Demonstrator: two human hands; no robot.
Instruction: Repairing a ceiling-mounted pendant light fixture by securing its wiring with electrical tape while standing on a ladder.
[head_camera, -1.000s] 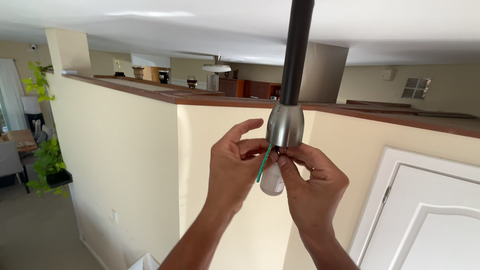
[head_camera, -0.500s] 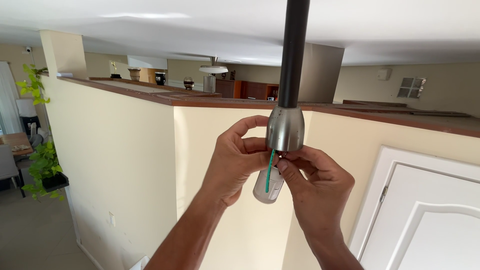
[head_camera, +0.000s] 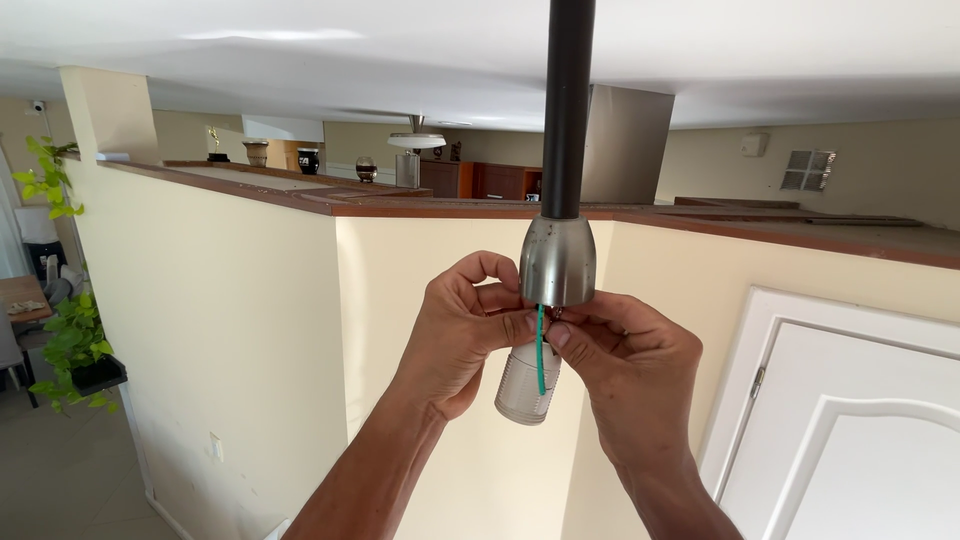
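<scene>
Carrier is the partition wall's ledge (head_camera: 400, 205), brown top, running from upper left of the frame across to the right edge. On it, upper left: a pale urn-shaped vase (head_camera: 257, 152), a dark vase (head_camera: 308, 160) just right of it, a small rounded pot (head_camera: 366, 169) further right, a small dark pot with a sprig (head_camera: 217, 150) left of them. Lower left of the frame: tiled floor (head_camera: 60, 480), with a black planter holding a green plant (head_camera: 75, 360) standing on it beside the wall.

Open air lies below the ribbed socket (head_camera: 527, 385); the cream wall (head_camera: 440, 420) behind and the black rod (head_camera: 567, 110) above block passage.
</scene>
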